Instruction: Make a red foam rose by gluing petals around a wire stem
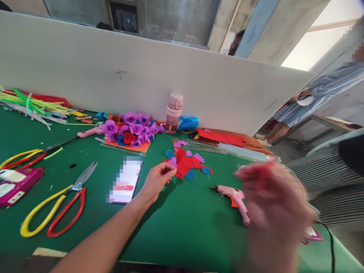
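My left hand (pixel 159 178) is closed in a pinch at the near edge of a loose pile of paper petals (pixel 195 162) in red, purple and blue. Its fingertips meet a red petal, but what they hold, if anything, is too small to make out. On the right, my right hand (pixel 280 204) is raised close to the camera and smeared by motion. A blurred red patch shows at its fingers, its kind unclear. Just left of that hand, a pink hot glue gun (pixel 234 195) lies on the green tabletop (pixel 176 223).
A phone (pixel 129 178), scissors (pixel 78 185) and a magenta power strip (pixel 21 185) lie to the left. Paper flowers (pixel 136 129), a pink bottle (pixel 173 113) and red sheets (pixel 222 137) line the white board (pixel 136 72). Colourful strips (pixel 31 108) lie far left. People stand at right.
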`<action>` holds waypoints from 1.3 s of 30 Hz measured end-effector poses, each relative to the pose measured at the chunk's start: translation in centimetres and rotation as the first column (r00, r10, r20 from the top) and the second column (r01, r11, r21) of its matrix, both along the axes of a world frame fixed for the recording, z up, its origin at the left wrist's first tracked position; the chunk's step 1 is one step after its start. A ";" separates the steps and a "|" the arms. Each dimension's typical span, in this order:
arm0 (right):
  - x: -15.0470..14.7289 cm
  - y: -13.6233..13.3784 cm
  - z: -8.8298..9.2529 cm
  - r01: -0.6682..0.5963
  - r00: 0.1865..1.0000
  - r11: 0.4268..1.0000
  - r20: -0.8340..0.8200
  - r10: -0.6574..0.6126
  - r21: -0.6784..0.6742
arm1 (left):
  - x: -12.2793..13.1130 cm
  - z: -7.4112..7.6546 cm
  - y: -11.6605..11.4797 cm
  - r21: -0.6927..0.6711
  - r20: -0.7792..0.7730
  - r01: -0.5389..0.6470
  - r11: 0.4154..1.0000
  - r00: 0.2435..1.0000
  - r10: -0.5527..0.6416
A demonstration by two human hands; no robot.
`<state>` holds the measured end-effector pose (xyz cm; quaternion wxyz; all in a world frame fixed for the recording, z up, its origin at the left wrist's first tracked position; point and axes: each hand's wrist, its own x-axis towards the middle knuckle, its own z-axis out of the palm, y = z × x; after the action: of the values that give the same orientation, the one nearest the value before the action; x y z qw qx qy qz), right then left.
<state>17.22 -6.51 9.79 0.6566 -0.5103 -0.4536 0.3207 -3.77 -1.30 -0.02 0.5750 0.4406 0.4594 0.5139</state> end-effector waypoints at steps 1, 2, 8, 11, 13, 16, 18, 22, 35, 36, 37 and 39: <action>-1.6 1.1 -1.0 -0.034 0.999 0.999 -0.028 0.034 -0.013 | 0.0 0.0 0.0 0.020 0.017 -0.015 1.000 1.000 0.014; -3.0 2.2 -2.1 -0.111 0.991 0.992 -0.086 0.106 -0.056 | -0.1 0.1 0.0 0.040 0.032 -0.028 0.999 0.999 0.027; -6.9 6.3 -8.6 -0.276 0.943 0.950 -0.231 0.238 -0.146 | -0.2 0.3 -0.1 0.065 0.022 -0.030 0.997 0.999 0.028; -6.7 6.4 -9.8 -0.319 0.935 0.937 -0.206 0.288 -0.139 | 0.1 0.2 -0.2 0.008 -0.026 0.060 0.998 0.998 -0.060; -6.6 6.2 -9.9 -0.347 0.931 0.927 -0.169 0.323 -0.139 | 0.3 0.1 -0.3 -0.024 -0.047 0.087 0.996 0.995 -0.088; -6.5 6.2 -9.7 -0.330 0.944 0.935 -0.061 0.324 -0.131 | 0.3 0.0 -0.3 -0.037 -0.062 0.076 0.996 0.995 -0.078; -6.3 6.2 -9.7 -0.289 0.955 0.949 0.038 0.295 -0.124 | 0.3 -0.1 -0.3 -0.037 -0.065 0.071 0.997 0.995 -0.074; -6.1 6.2 -9.8 -0.228 0.958 0.964 0.148 0.247 -0.134 | 0.3 -0.3 -0.2 -0.028 -0.058 0.083 0.996 0.995 -0.084; -6.0 6.3 -10.0 -0.212 0.975 0.967 0.035 0.219 -0.141 | 0.4 -0.5 -0.1 0.010 -0.036 0.032 0.999 0.999 -0.032; -6.0 6.3 -10.0 -0.221 0.974 0.965 0.023 0.226 -0.143 | 0.4 -0.5 -0.1 0.009 -0.042 0.029 1.000 0.999 -0.028; -6.0 6.3 -10.0 -0.227 0.973 0.963 0.013 0.232 -0.146 | 0.4 -0.5 -0.1 0.008 -0.048 0.028 1.000 0.998 -0.028; -6.1 6.3 -10.0 -0.235 0.971 0.960 0.007 0.239 -0.150 | 0.4 -0.5 -0.1 0.002 -0.055 0.033 0.999 0.998 -0.033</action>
<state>11.15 -0.17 -0.24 0.5680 -0.5035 -0.4947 0.4233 -3.36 -1.40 -0.54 0.5700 0.4630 0.4669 0.4926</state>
